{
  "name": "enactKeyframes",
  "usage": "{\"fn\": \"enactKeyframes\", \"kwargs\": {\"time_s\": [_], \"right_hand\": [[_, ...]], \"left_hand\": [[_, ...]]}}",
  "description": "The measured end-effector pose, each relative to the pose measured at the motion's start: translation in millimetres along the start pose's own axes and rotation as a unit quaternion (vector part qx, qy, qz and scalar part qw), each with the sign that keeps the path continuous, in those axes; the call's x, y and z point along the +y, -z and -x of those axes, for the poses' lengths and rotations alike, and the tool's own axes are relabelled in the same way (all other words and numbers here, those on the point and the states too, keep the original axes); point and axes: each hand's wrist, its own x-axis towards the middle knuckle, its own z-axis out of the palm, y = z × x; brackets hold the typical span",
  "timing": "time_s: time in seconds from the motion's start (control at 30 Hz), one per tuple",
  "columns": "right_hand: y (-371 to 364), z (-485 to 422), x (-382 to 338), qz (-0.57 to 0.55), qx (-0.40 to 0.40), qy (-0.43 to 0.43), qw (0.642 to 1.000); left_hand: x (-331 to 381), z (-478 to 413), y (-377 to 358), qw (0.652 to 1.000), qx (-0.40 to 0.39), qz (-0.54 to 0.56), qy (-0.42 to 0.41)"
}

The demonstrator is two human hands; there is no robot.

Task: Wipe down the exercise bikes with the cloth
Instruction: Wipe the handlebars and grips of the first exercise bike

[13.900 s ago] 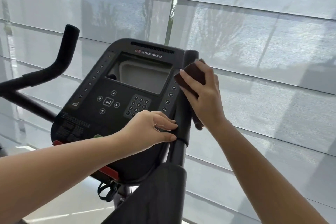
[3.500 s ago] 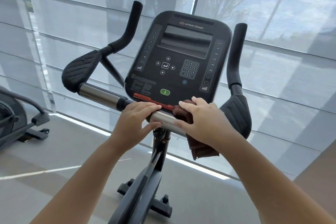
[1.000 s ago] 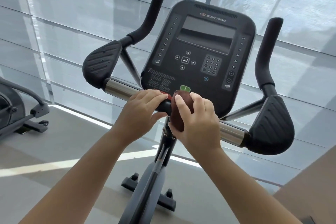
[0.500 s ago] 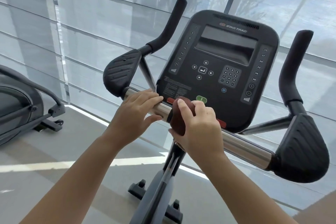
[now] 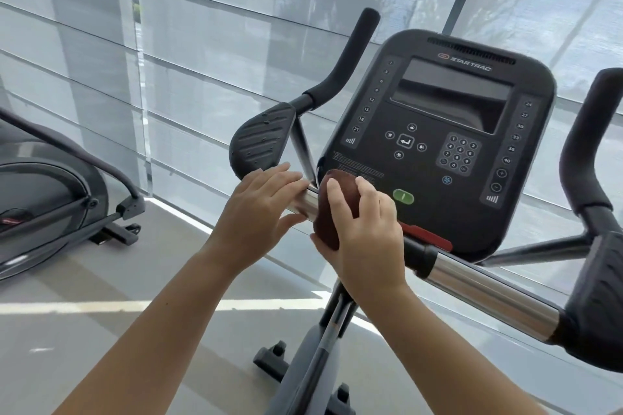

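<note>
Cloth (image 5: 324, 217) mostly hidden under right hand (image 5: 367, 236)

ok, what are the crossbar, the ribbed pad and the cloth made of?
Crossbar: likely polished metal, chrome-like; mirror-bright reflections.
Pad: black rubber or moulded plastic, matte, ribbed.
Cloth: brown soft fabric, matte; weave unclear.

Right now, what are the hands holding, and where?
Right hand grips the cloth, bunched around the handlebar beside the console. Left hand holds nothing; its fingers rest on the handlebar.
</note>
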Motion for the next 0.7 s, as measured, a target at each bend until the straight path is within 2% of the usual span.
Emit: {"fn": "enactKeyframes", "kwargs": {"time_s": [0.03, 0.07, 0.13, 0.2, 0.23, 0.27, 0.3, 0.37, 0.43, 0.47, 0.5, 0.57, 0.63, 0.7], "right_hand": [[-1, 3, -1, 0.021, 0.017, 0.011, 1.000], [0, 0, -2, 0.014, 0.000, 0.015, 1.000], [7, -22, 4, -0.079, -0.098, 0.002, 0.992], [14, -48, 13, -0.225, -0.238, -0.050, 0.944], [14, -56, 15, -0.265, -0.271, -0.065, 0.923], [13, -57, 12, -0.273, -0.270, -0.070, 0.921], [10, -53, 5, -0.245, -0.242, -0.061, 0.937], [-3, -34, -13, -0.064, -0.096, -0.001, 0.993], [-11, -19, -32, 0.071, -0.012, 0.025, 0.997], [-11, -22, -37, 0.085, -0.005, 0.026, 0.996], [-12, -29, -39, 0.067, -0.015, 0.028, 0.997], [-11, -48, -40, -0.042, -0.084, 0.020, 0.995], [-13, -71, -38, -0.185, -0.189, -0.014, 0.964], [-13, -87, -36, -0.263, -0.238, -0.041, 0.934]], "left_hand": [[-3, 1, 1, 1.000, 0.000, 0.000, 0.002], [-6, 2, 1, 1.000, 0.001, -0.001, 0.001], [-10, 3, 2, 1.000, 0.003, 0.000, -0.001], [-11, 4, 2, 1.000, 0.007, 0.005, -0.004], [-12, 4, 1, 1.000, 0.009, 0.006, -0.007], [-13, 5, 1, 1.000, 0.012, 0.005, -0.010], [-14, 6, 0, 1.000, 0.017, 0.003, -0.011], [-20, 10, 2, 1.000, 0.028, -0.004, -0.006], [-26, 16, 4, 0.999, 0.037, -0.012, 0.001], [-29, 19, 5, 0.999, 0.040, -0.018, 0.004], [-31, 21, 7, 0.999, 0.042, -0.023, 0.006], [-34, 25, 10, 0.999, 0.042, -0.031, -0.003], [-36, 28, 13, 0.998, 0.042, -0.035, -0.007], [-40, 30, 16, 0.998, 0.051, -0.038, 0.010]]}}
